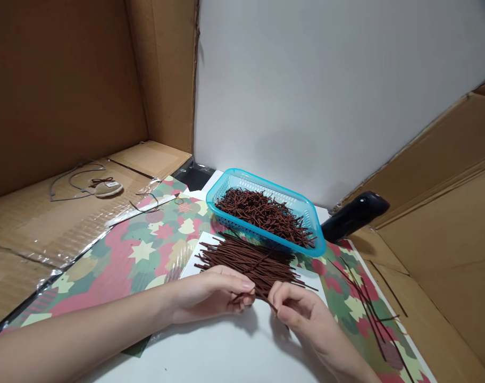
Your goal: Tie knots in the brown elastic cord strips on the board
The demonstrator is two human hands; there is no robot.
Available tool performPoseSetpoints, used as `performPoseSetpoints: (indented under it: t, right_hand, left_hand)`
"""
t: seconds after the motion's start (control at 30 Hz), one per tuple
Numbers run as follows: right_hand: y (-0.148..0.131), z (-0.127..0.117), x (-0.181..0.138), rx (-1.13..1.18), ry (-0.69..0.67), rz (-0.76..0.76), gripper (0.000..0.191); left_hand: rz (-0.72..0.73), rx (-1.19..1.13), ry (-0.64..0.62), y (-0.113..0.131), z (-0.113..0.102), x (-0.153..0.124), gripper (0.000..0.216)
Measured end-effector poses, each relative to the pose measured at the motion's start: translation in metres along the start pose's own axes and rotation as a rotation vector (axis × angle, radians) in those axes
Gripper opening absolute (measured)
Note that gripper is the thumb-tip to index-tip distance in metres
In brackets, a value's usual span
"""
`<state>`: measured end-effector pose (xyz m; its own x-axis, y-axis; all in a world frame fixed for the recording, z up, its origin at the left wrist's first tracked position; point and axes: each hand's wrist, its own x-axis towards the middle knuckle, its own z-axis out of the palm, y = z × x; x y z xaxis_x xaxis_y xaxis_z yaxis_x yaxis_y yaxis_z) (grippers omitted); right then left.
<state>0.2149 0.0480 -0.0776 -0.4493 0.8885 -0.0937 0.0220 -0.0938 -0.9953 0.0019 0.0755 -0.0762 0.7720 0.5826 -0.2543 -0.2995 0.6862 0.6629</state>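
Note:
A flat bundle of thin dark-brown cords (246, 263) lies on a white sheet (200, 260), its strands running mostly side by side. My left hand (210, 292) rests at the bundle's near end, its fingertips pinched on a few strands. Just to the right, my right hand (296, 311) holds a strand or two between thumb and fingers. The two hands almost meet. Behind the bundle stands a turquoise plastic basket (242, 178), heaped with a tangle of similar brown cord pieces (264, 213).
Patterned green-and-pink paper (126, 255) lies under the work, with loose long cords (366, 314) at right. A black object (354, 215) sits beyond the basket. Cardboard walls (59, 90) surround the area. A small burlap item with cord (107, 189) lies at left.

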Motion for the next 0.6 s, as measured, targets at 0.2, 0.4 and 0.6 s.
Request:
performPoseSetpoints:
  t: [0.2, 0.4, 0.6]
  right_hand:
    - [-0.0041, 0.0024, 0.0020, 0.248, -0.099, 0.085, 0.041]
    - [-0.0032, 0.0053, 0.0010, 0.383, -0.112, 0.088, 0.047]
    - [-0.0007, 0.0007, -0.0014, 0.404, -0.172, 0.093, 0.045]
  left_hand:
    - [0.001, -0.156, -0.024, -0.0015, -0.0017, -0.0001, 0.017]
    - [-0.037, -0.259, 0.034, -0.0024, -0.0038, 0.0010, 0.014]
    - [-0.022, -0.312, 0.090, -0.0004, -0.0012, 0.0017, 0.012]
